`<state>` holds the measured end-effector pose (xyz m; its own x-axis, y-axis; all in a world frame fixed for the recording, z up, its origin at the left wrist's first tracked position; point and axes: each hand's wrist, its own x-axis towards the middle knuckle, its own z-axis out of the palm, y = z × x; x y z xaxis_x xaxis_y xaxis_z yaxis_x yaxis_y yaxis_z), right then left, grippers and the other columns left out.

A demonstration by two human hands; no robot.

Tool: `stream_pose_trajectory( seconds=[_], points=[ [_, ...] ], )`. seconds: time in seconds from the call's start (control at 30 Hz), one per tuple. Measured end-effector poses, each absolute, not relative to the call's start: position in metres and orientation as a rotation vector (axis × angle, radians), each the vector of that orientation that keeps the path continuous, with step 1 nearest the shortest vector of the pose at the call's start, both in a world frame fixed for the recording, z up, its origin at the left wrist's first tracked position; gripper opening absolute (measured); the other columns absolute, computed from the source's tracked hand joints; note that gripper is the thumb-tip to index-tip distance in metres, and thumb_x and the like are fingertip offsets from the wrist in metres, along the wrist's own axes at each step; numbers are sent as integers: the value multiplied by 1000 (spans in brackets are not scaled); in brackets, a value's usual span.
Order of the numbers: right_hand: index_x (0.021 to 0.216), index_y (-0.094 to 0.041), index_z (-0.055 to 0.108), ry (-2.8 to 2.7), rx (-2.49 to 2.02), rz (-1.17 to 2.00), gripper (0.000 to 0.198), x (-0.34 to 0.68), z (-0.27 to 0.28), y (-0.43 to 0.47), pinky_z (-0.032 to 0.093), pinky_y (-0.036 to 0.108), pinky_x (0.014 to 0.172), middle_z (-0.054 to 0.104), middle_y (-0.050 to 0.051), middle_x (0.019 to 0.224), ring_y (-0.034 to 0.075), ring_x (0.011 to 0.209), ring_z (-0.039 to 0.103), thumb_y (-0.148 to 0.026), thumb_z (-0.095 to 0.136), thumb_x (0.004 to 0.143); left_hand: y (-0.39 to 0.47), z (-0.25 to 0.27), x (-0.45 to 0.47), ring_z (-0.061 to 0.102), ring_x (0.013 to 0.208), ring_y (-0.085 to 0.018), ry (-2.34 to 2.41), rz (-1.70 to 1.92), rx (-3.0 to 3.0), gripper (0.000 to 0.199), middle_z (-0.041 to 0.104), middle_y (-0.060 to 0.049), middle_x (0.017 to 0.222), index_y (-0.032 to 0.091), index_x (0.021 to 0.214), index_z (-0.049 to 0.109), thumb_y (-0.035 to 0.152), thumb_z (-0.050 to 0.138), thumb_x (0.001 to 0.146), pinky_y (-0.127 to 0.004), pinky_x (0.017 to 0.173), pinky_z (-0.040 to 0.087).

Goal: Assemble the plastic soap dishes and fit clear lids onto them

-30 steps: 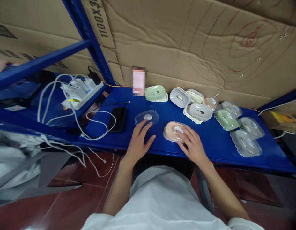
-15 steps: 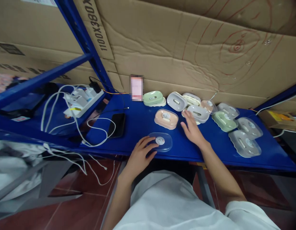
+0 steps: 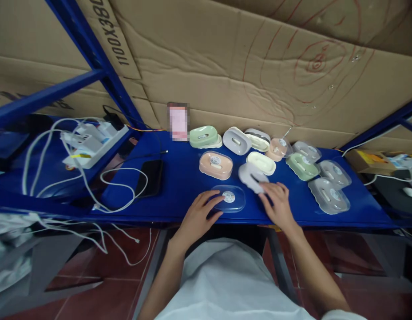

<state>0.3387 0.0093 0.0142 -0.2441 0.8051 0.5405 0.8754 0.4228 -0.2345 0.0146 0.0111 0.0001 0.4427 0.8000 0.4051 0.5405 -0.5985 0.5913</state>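
Observation:
My left hand (image 3: pixel 202 211) has its fingers and thumb around the left end of a clear plastic lid (image 3: pixel 237 202), which bears a round white label. In my right hand (image 3: pixel 277 204) is a grey oval soap dish part (image 3: pixel 247 175) with a slot in its middle, tilted and pinched at its near right end. Just behind it lies a cream tray (image 3: pixel 262 162). A peach soap dish (image 3: pixel 207 168) with a clear cover and round label sits behind the clear lid.
Green (image 3: pixel 203 135) and grey (image 3: pixel 237 140) dish parts lie along the cardboard wall (image 3: pixel 199 53). Several covered dishes (image 3: pixel 329 198) stand at the right. A black phone (image 3: pixel 151 178), white cables and a power strip (image 3: pixel 96 146) are at the left.
My right hand has taken the grey part off the cream tray and drawn it toward me. My left hand has shifted slightly right with the clear lid. The view has turned a little.

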Motion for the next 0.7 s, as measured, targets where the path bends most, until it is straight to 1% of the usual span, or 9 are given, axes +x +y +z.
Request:
stream_pose_trajectory(
  seconds=[0.07, 0.13, 0.17, 0.23, 0.3, 0.37, 0.47, 0.63, 0.7],
  points=[
    [144, -28, 61, -2246, -1297, -45, 36, 310, 15, -5, 30, 54, 123, 74, 8, 134, 26, 128, 65, -22, 52, 109, 8, 0, 13, 56, 144, -29, 1190, 989, 2295, 60, 47, -11, 164, 35, 155, 51, 25, 72, 99, -49, 115, 56],
    [146, -29, 60, -2356, -1198, 25, 41, 286, 15, -13, 28, 55, 124, 73, 7, 136, 25, 131, 63, -17, 51, 109, 7, -1, 10, 48, 152, -33, 1235, 1024, 2333, 68, 34, -12, 173, 36, 159, 47, 26, 74, 98, -53, 119, 53],
    [146, -29, 60, -2389, -1158, 41, 42, 277, 15, -14, 28, 55, 125, 73, 8, 136, 25, 132, 62, -14, 50, 108, 7, -2, 8, 44, 155, -34, 1241, 1034, 2375, 65, 33, -12, 174, 35, 157, 49, 25, 74, 98, -55, 121, 50],
    [146, -28, 60, -2423, -1106, 46, 44, 265, 14, -11, 32, 55, 124, 72, 9, 136, 25, 133, 60, -11, 49, 107, 8, -5, 3, 41, 157, -35, 1232, 1028, 2454, 52, 41, -10, 170, 33, 149, 58, 25, 72, 100, -58, 123, 48],
    [145, -26, 61, -2429, -1077, 30, 43, 260, 12, -7, 35, 54, 121, 72, 10, 135, 25, 132, 60, -11, 50, 107, 9, -8, 0, 44, 155, -34, 1225, 1022, 2485, 39, 51, -9, 164, 30, 139, 66, 25, 70, 101, -58, 122, 50],
    [144, -24, 62, -2437, -1044, 15, 41, 261, 11, -2, 38, 53, 119, 72, 11, 135, 25, 131, 61, -12, 51, 107, 10, -11, -2, 46, 154, -34, 1228, 1029, 2479, 34, 55, -9, 161, 28, 135, 68, 27, 70, 101, -57, 120, 52],
    [144, -23, 62, -2457, -990, 15, 39, 266, 14, 3, 42, 51, 116, 72, 11, 135, 25, 130, 62, -13, 51, 108, 10, -13, -2, 48, 153, -33, 1227, 1055, 2435, 37, 55, -8, 161, 31, 139, 67, 31, 70, 101, -57, 120, 52],
    [150, -23, 58, -2353, -1070, 76, 41, 281, 17, 8, 49, 47, 108, 72, 12, 132, 26, 125, 64, -19, 52, 109, 9, -9, 0, 55, 148, -30, 1334, 1000, 2242, 62, 38, -10, 172, 36, 159, 47, 38, 70, 102, -50, 118, 54],
    [151, -26, 58, -2278, -1153, 59, 42, 289, 14, 9, 50, 47, 106, 72, 11, 133, 27, 124, 65, -21, 52, 110, 9, -9, 1, 53, 150, -31, 1321, 928, 2276, 67, 40, -9, 172, 37, 161, 44, 38, 71, 100, -52, 119, 52]
  ],
)
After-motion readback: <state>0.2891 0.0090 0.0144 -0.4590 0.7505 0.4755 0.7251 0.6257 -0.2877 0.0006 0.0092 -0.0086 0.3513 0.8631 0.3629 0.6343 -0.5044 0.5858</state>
